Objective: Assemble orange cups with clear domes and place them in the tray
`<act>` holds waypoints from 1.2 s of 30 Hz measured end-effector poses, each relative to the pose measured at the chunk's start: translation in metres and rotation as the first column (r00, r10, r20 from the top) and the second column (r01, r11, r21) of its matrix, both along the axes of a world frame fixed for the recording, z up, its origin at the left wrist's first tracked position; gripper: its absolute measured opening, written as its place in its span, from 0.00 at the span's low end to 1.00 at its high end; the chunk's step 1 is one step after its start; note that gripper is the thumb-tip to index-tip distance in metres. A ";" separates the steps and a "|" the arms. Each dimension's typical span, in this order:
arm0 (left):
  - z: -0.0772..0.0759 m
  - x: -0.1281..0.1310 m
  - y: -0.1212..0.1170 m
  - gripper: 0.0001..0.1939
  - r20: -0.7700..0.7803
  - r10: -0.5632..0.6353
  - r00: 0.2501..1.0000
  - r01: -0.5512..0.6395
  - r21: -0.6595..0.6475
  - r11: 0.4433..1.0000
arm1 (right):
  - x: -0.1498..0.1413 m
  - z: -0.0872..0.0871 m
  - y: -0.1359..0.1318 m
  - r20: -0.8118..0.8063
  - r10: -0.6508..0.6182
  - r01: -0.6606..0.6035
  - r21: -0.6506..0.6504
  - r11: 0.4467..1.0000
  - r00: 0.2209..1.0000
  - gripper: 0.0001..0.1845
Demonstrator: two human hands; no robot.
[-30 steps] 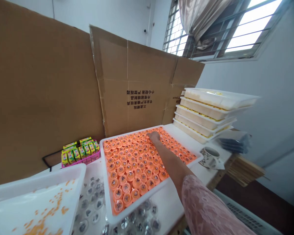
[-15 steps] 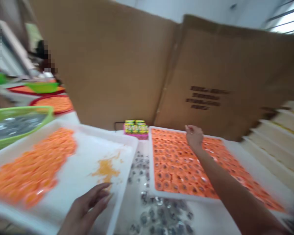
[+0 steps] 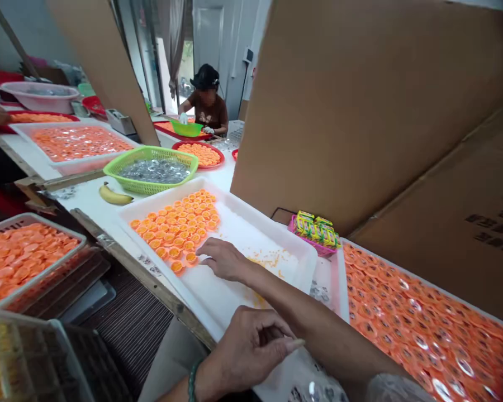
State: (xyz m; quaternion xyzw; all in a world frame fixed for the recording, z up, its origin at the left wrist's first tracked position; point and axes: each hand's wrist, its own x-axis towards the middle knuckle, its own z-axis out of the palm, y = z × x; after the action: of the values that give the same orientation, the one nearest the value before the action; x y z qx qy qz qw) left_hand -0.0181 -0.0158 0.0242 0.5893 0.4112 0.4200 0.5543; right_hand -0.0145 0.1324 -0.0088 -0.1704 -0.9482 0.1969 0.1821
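Note:
Reaching across to the left, my right hand (image 3: 222,259) is over the white tray (image 3: 272,220), its fingers a little apart beside the nearest orange cups (image 3: 174,229). These small round cups have orange-yellow insides and cover the tray's left part. My left hand (image 3: 255,349), with a green bead bracelet, is nearer to me, below the right forearm. Its thumb and curled fingers are closed together, and whatever they hold is hidden. Filled rows of orange pieces with dark, shiny centres (image 3: 406,318) lie in another tray on the right.
Yellow-green packets (image 3: 316,229) sit in a pink basket behind the tray. A green basket of clear pieces (image 3: 155,170) and a banana (image 3: 114,194) are at the far left. Cardboard (image 3: 339,111) walls off the back. Crates of orange pieces (image 3: 25,257) stand lower left. A co-worker (image 3: 209,109) sits beyond.
The view has swung left. My right hand has moved from the right-hand tray of orange pieces to the cups in the left tray. My left hand is now nearer to me, still curled.

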 end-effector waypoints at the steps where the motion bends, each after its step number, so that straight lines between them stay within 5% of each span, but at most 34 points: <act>1: -0.001 -0.001 0.000 0.15 0.016 0.007 1.000 -0.008 0.014 1.000 | -0.014 -0.005 0.000 0.053 0.030 -0.031 0.028 0.999 0.998 0.11; 8: -0.003 -0.009 0.001 0.14 0.085 0.052 0.995 -0.060 0.085 0.995 | -0.035 -0.023 0.006 0.274 0.016 -0.059 0.153 0.987 0.962 0.08; 17: -0.005 -0.008 0.001 0.14 0.070 0.104 0.992 -0.108 0.065 0.992 | 0.003 -0.025 -0.001 0.238 -0.154 0.162 -0.015 0.987 0.959 0.08; 20: -0.010 -0.006 0.003 0.13 0.069 0.223 0.972 -0.227 0.055 0.972 | 0.016 -0.019 -0.002 0.201 -0.192 0.208 -0.064 0.976 0.961 0.11; 24: -0.020 -0.005 0.009 0.11 0.131 0.608 0.783 -0.610 -0.027 0.792 | 0.053 0.010 -0.009 0.057 -0.319 0.324 -0.117 0.939 0.946 0.24; 27: -0.024 -0.006 0.014 0.19 0.169 0.731 0.662 -0.722 -0.119 0.681 | 0.089 0.037 -0.028 -0.072 -0.399 0.386 -0.142 0.911 0.914 0.26; 29: -0.022 -0.006 0.018 0.21 0.262 0.680 0.685 -0.631 -0.253 0.733 | 0.108 0.050 -0.045 -0.127 -0.426 0.405 -0.163 0.900 0.896 0.27; 32: -0.016 -0.006 0.021 0.20 0.464 0.474 0.748 -0.300 -0.401 0.866 | 0.126 0.054 -0.069 -0.116 -0.440 0.420 -0.160 0.893 0.891 0.27; 36: -0.009 -0.005 0.023 0.16 0.479 0.348 0.806 -0.133 -0.427 0.894 | 0.133 0.043 -0.086 -0.114 -0.497 0.472 -0.189 0.861 0.861 0.24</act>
State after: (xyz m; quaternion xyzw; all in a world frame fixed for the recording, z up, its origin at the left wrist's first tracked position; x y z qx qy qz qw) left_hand -0.0227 0.0073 0.0147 0.2709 0.3816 0.5515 0.6905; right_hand 0.1187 0.0459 0.0340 -0.4010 -0.8390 0.2302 0.2868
